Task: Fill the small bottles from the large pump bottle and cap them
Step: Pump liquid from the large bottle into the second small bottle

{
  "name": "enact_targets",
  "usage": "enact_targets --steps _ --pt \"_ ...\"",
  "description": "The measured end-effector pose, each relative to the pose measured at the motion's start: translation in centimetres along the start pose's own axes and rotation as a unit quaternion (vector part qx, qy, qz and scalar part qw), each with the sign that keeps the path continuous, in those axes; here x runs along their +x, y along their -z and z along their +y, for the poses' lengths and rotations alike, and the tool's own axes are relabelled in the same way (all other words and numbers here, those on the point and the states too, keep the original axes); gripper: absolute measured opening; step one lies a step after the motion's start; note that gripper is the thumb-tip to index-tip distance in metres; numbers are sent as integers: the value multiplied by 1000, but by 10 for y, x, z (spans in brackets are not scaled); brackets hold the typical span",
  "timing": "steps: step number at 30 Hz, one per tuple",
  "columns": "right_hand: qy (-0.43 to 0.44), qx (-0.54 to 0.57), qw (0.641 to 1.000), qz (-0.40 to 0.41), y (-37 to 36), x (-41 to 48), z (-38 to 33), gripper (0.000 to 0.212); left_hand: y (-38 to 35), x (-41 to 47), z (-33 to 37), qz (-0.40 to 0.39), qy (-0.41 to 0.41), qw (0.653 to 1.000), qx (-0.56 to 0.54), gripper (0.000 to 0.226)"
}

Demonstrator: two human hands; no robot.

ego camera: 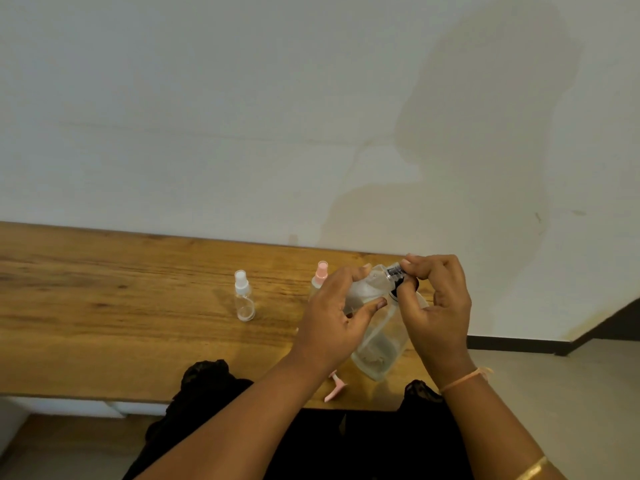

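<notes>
Above the near edge of the wooden desk, the clear large pump bottle is held tilted, its top end pointing away from the person. The left hand grips the bottle's upper body, fingers and thumb curled round it. The right hand pinches the dark-labelled top end between curled fingertips. Two small bottles stand upright on the desk to the left: a white-capped bottle, well apart, and a pink-capped bottle, partly hidden behind the left hand. A pink plastic piece lies near the desk's front edge.
</notes>
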State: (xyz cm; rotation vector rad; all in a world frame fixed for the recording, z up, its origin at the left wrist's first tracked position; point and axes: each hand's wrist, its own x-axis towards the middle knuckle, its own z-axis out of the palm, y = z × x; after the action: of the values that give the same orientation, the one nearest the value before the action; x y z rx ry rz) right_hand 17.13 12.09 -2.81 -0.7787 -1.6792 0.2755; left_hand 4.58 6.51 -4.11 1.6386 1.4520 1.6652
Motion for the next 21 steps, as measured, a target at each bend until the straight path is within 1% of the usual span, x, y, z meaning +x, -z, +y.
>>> enact_targets --steps 3,10,17,21 --pt "4 8 1000 4 0 0 -4 15 1 0 0 6 -4 1000 -8 37" --pt "5 18 1000 8 3 3 -13 18 0 2 1 32 -33 999 -5 34" --pt "-1 5 1000 15 -2 0 -4 18 -1 2 -3 8 -14 1000 -7 37" --pt "3 -5 1000 7 -3 -4 0 18 -2 -1 -5 8 -18 1000 4 38"
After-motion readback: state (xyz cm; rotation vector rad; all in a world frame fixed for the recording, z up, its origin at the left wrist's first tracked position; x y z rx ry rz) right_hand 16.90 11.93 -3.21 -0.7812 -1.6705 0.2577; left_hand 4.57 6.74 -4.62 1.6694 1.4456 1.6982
